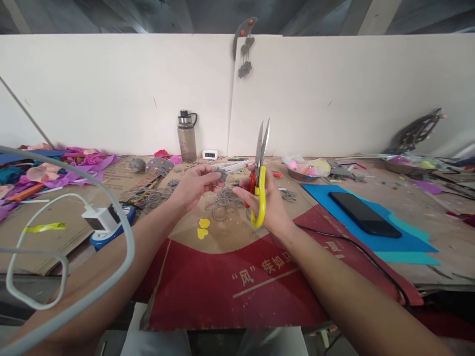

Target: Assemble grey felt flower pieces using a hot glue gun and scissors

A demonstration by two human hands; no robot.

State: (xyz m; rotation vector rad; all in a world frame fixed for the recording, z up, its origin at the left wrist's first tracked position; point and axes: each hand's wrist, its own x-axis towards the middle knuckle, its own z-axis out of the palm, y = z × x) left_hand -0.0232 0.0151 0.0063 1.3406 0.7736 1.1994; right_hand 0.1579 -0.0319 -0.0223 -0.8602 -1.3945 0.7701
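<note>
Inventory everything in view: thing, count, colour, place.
Scissors: 1, yellow and red, centre
Fuzzy piece: 1, grey, left of scissors
Cardboard: several, red/brown, beneath
Cutouts: 2, yellow, on cardboard
Cord: uncountable, grey, centre
Panels: 2+, white, rear
Bottle: 1, greyish, before panels
Clock: 1, white, beside bottle
Rounded pieces: 2, grey, left of bottle
Ornament: 1, grey, on panels
Sheets: 2+, blue/teal, right
Phone: 1, black, on sheets
Charger: 1, white, left
Cables: several, white left, black right
Felt scraps: uncountable, mixed, far left
Dishes: 2, colour unclear, right
Dotted object: 1, dark, far right
Left hand: 1, bare, on fuzzy piece
Right hand: 1, bare, on scissors
</note>
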